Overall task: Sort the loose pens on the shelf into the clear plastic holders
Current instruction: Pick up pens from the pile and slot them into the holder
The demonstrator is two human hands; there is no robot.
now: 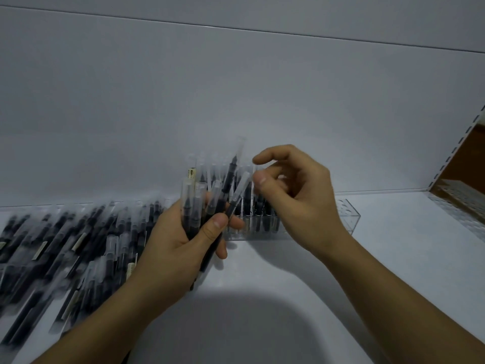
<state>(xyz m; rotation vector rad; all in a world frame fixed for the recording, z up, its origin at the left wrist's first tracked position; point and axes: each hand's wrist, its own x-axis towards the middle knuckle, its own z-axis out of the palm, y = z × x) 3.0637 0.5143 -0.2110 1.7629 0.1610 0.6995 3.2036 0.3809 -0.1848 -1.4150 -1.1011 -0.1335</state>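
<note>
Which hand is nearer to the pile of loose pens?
Left. The left hand, gripping a bundle of pens, borders the pile; the right hand hovers farther right, before the clear holder.

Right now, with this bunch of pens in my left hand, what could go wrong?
1. The left hand grips a splayed bundle of pens; pulling one out with the right hand could let others slip.
2. The clear holder just behind the hands has pens standing in it; a knock might tip them.
</note>
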